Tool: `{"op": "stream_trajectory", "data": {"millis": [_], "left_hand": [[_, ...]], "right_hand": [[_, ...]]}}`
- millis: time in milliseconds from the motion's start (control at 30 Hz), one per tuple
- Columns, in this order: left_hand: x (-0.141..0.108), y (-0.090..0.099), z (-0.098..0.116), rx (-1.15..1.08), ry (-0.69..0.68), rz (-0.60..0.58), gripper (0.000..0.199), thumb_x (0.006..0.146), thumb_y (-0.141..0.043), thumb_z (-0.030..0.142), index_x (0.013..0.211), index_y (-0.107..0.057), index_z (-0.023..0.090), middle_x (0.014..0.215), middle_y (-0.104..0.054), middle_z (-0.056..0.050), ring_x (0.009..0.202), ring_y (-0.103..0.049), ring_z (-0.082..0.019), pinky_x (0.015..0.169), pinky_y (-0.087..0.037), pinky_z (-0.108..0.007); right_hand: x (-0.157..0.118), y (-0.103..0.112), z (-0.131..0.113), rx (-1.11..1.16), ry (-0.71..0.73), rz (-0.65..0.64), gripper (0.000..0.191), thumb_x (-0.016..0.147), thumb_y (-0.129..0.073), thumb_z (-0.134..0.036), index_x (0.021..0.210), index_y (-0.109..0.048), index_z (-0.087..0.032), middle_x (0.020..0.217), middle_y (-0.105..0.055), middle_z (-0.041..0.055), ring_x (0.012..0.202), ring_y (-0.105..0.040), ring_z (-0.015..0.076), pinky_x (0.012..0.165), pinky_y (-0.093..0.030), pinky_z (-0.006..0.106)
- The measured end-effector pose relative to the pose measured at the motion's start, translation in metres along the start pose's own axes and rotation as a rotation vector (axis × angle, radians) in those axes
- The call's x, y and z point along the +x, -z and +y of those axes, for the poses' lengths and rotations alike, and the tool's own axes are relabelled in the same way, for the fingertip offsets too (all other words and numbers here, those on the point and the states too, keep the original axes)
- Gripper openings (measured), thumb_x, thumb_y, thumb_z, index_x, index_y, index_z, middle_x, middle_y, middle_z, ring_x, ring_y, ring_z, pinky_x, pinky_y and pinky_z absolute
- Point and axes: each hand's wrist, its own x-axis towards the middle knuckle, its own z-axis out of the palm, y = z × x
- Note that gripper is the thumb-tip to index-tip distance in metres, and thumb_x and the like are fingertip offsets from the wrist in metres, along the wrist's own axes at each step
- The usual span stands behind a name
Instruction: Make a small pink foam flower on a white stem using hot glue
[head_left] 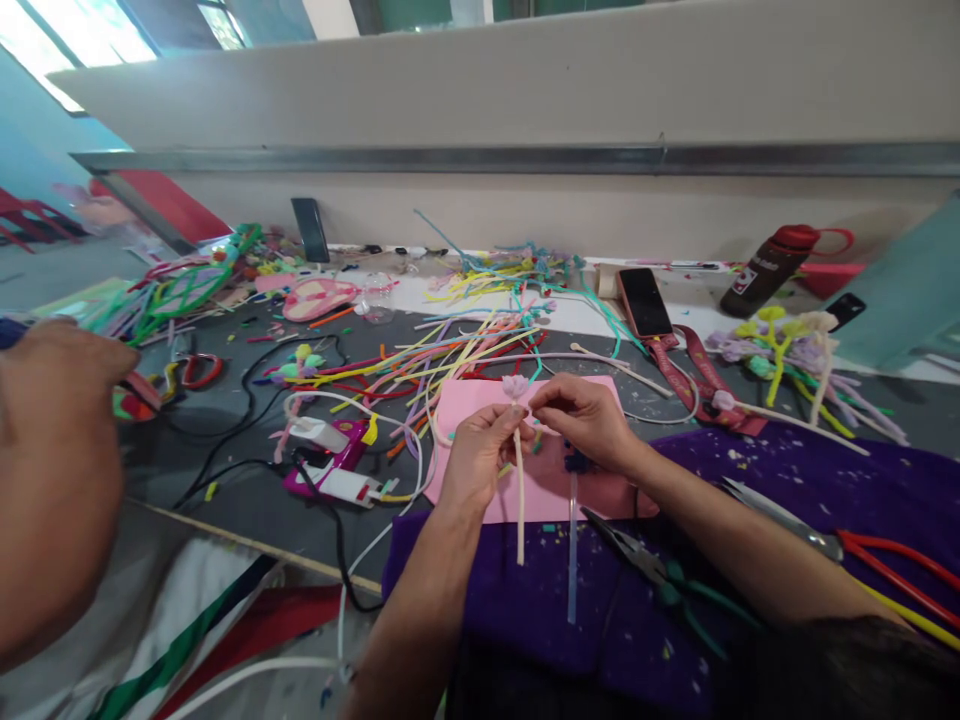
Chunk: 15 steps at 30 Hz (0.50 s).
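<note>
My left hand (478,445) pinches a pipe-cleaner flower (515,386) upright, just under its pale lilac head. Its cream stem (520,515) hangs below the fingers. Close by on the right, my right hand (589,418) has thumb and fingertips pressed together, beside the flower head; anything in that pinch is too small to make out. Both hands are above a pink sheet (457,402). A clear glue stick (573,570) and a small dark blue piece (576,459) lie below my right hand.
Green-handled pliers (652,570) and red-handled cutters (832,545) lie on purple cloth (675,650). Loose pipe cleaners (465,355) spread behind the sheet. Cables and a magenta power strip (330,462) are left. A phone (645,302) and bottle (766,268) stand back right. Another person's hand (60,400) reaches in left.
</note>
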Motion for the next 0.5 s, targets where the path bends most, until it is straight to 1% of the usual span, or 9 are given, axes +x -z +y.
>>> {"op": "stream_trajectory", "data": {"millis": [67,133,233,300,400,500], "left_hand": [[0.000,0.001,-0.001,0.017,0.003,-0.011,0.025,0.063,-0.070,0.036,0.069,-0.061,0.013,0.057,-0.061,-0.001,0.043,-0.052,-0.007,0.041,-0.038,-0.017],[0.000,0.001,-0.002,0.030,0.002,-0.015,0.025,0.063,-0.069,0.036,0.070,-0.061,0.013,0.058,-0.062,-0.001,0.043,-0.053,-0.007,0.042,-0.038,-0.017],[-0.001,0.000,-0.001,0.023,0.003,-0.008,0.023,0.063,-0.069,0.035,0.068,-0.062,0.013,0.056,-0.061,-0.001,0.042,-0.052,-0.007,0.042,-0.038,-0.017],[-0.001,-0.001,0.000,-0.004,-0.005,0.000,0.022,0.063,-0.069,0.033,0.064,-0.060,0.013,0.054,-0.060,0.000,0.041,-0.050,-0.006,0.042,-0.038,-0.017],[0.000,-0.002,0.002,-0.051,-0.036,0.029,0.020,0.064,-0.068,0.031,0.062,-0.058,0.013,0.053,-0.059,0.001,0.041,-0.049,-0.005,0.043,-0.038,-0.017],[0.001,-0.002,0.002,-0.058,-0.058,0.040,0.019,0.065,-0.067,0.030,0.063,-0.058,0.013,0.054,-0.059,0.001,0.042,-0.049,-0.005,0.043,-0.037,-0.016]], "right_hand": [[-0.001,0.001,-0.001,-0.154,0.119,-0.021,0.012,0.078,-0.053,-0.014,0.081,-0.063,-0.018,0.074,-0.059,0.0026,0.069,-0.054,0.0126,0.062,-0.042,0.024],[-0.001,0.002,-0.003,-0.249,0.196,-0.052,0.014,0.079,-0.051,-0.013,0.083,-0.063,-0.018,0.076,-0.059,0.0035,0.070,-0.054,0.0126,0.063,-0.041,0.024],[-0.001,0.003,-0.004,-0.261,0.209,-0.075,0.014,0.080,-0.050,-0.014,0.085,-0.064,-0.018,0.079,-0.060,0.0043,0.071,-0.054,0.0127,0.062,-0.041,0.024],[0.000,0.004,-0.004,-0.173,0.137,-0.042,0.012,0.080,-0.053,-0.019,0.084,-0.064,-0.019,0.078,-0.062,0.0038,0.070,-0.056,0.0129,0.062,-0.043,0.025],[0.004,0.008,-0.001,0.067,-0.096,0.023,0.014,0.078,-0.055,-0.027,0.085,-0.062,-0.018,0.075,-0.062,0.0023,0.063,-0.057,0.0122,0.052,-0.044,0.022],[0.008,0.013,0.002,0.306,-0.319,-0.007,0.014,0.075,-0.055,-0.030,0.080,-0.058,-0.017,0.072,-0.059,0.0005,0.054,-0.056,0.0102,0.042,-0.040,0.019]]}}
